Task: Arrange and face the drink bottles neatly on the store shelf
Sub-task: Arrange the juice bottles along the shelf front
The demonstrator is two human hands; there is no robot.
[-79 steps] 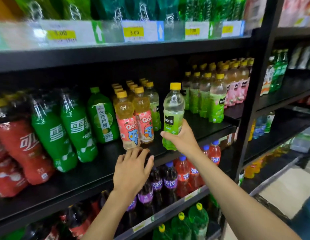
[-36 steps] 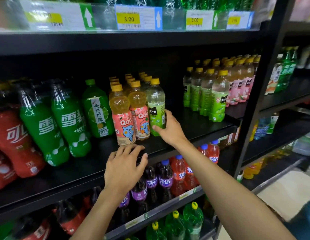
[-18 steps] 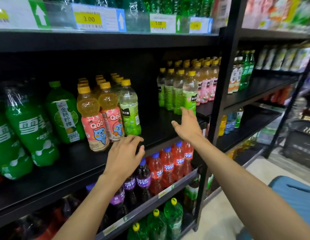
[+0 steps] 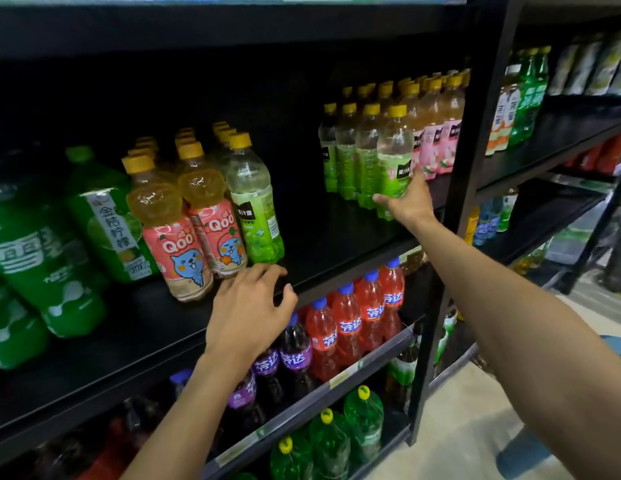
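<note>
Green juice bottle [image 4: 394, 168] with yellow cap. Pink Qoo bottles [image 4: 179, 247] with a blue cat. Red Fanta bottles [image 4: 350, 323], blue caps. Black shelf [image 4: 337, 233].

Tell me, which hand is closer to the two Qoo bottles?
Left. The left hand sits at the shelf edge just in front of the Qoo bottles; the right hand is far off to their right, on a green-label juice bottle.
</note>
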